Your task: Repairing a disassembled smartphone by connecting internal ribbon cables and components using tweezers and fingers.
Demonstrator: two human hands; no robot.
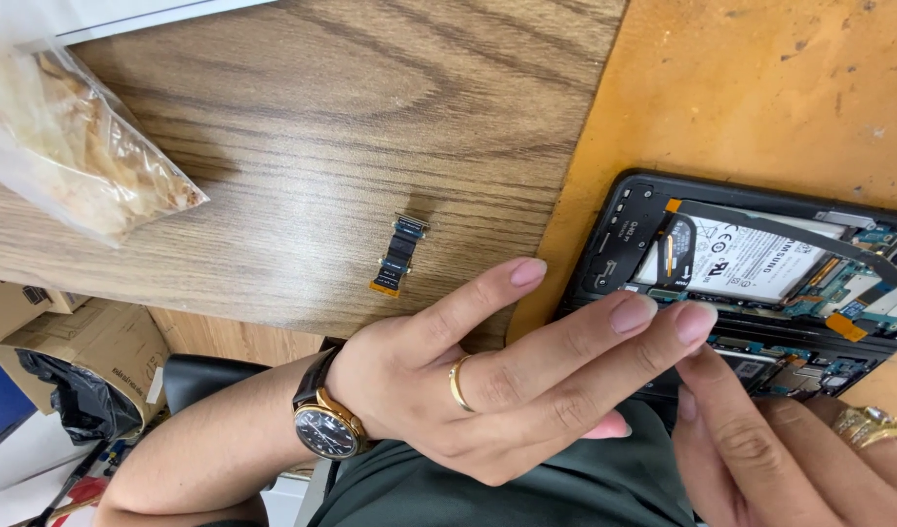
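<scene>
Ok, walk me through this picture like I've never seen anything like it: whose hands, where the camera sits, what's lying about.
No machine here: one person's two bare hands, filmed by a camera worn on their head, looking down. The left hand, with a wristwatch and a ring, rests its fingertips on the near edge of an opened phone whose battery and circuit boards show. The right hand touches the same edge from below. The phone lies on an orange mat. Beside it, on the wooden table, lie a small loose ribbon cable and a clear plastic bag.
</scene>
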